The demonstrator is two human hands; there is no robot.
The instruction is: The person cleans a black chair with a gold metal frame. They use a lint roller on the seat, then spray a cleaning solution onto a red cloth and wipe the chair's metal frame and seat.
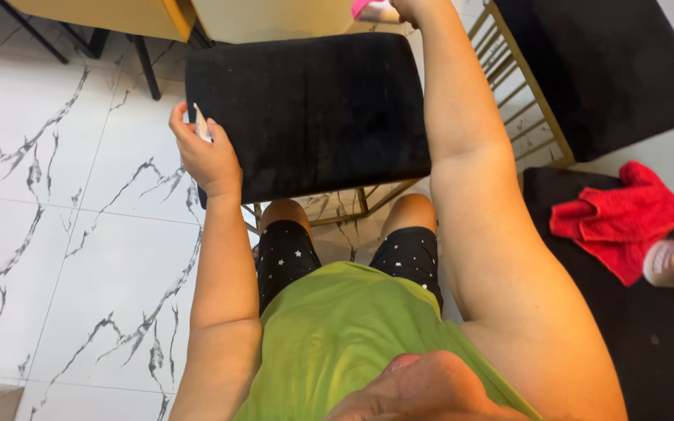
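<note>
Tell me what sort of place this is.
Probably a home dining area: black cushioned chairs on gold metal frames, a yellow table, and a white marble-patterned tile floor.

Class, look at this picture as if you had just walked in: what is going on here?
A person in a green top stands over a black cushioned chair. Their left hand grips the seat's near-left corner, with a small white thing pinched in its fingers. The right hand reaches to the top edge beside something pink, mostly cut off. A red cloth lies on a black seat at the right.
</note>
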